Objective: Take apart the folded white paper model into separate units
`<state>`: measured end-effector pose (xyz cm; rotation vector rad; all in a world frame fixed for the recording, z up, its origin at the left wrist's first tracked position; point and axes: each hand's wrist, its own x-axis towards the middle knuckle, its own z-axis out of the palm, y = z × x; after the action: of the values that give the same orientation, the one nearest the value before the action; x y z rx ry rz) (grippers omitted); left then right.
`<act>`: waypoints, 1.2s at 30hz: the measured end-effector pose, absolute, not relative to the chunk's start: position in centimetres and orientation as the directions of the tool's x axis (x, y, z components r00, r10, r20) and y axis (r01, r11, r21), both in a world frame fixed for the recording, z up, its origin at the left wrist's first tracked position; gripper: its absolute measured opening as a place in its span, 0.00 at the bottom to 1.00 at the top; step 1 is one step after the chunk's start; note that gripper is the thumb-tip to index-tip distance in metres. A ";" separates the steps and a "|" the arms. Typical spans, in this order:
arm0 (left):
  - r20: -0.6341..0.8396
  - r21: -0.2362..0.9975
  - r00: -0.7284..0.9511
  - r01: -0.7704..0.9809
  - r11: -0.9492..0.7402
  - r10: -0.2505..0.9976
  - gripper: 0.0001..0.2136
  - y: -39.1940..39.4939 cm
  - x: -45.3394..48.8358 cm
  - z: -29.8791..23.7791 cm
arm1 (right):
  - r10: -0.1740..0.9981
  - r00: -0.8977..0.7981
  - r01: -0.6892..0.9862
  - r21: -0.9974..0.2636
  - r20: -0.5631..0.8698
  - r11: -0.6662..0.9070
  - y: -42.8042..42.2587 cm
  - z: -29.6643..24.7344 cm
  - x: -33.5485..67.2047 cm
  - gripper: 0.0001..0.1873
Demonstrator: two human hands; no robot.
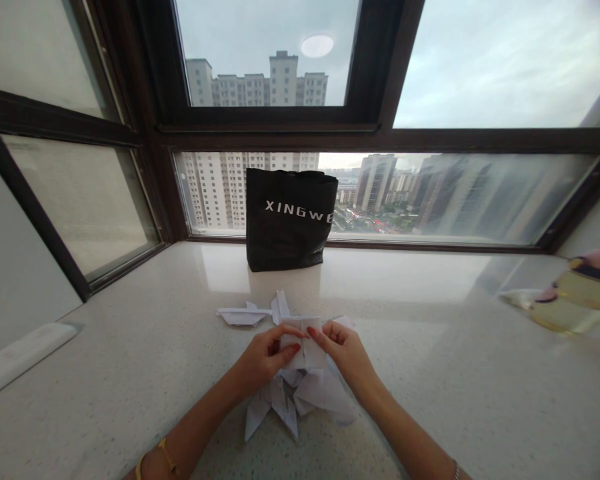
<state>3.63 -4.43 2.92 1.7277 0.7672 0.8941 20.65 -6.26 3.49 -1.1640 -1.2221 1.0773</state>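
Both my hands pinch a small folded piece of white paper just above the pale stone counter. My left hand grips its left side with fingers closed on it. My right hand holds its right side, fingertips meeting the left hand's at the top. Under my hands lies a heap of folded white paper shapes. Just beyond them rests another folded white paper piece, flat on the counter.
A black paper bag with white lettering stands at the back against the dark-framed window. A blurred yellow and pink object sits at the right edge. A white bar lies at the far left.
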 end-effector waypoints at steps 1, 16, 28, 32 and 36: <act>0.203 0.959 0.526 0.062 -0.276 0.826 0.13 -4.4 3.7 3.0 | 0.992 0.060 0.012 -0.994 0.112 0.111 -6.3 3.5 20.6 0.21; 0.117 0.991 0.472 -0.115 -0.070 0.874 0.15 -4.7 4.2 3.6 | 0.997 0.020 -0.077 -0.994 0.073 0.075 -6.2 3.4 20.5 0.21; 0.142 0.969 0.426 -0.243 -0.038 0.894 0.20 -4.6 4.6 3.6 | 1.000 -0.004 -0.069 -0.997 -0.030 -0.030 -5.4 5.1 22.0 0.20; 0.194 0.968 0.290 -0.209 -0.136 0.937 0.19 -3.7 3.9 3.4 | 0.967 0.255 0.145 -0.989 0.027 -0.010 -1.8 5.4 27.3 0.20; 0.192 0.973 0.168 -0.158 -0.166 0.967 0.20 -3.1 3.3 3.4 | 0.887 0.445 0.455 -0.884 0.123 -0.106 1.6 4.7 33.8 0.19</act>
<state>3.33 -3.08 3.41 1.3121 0.8783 1.2644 33.76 1.62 4.66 -1.7325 -1.1621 0.5617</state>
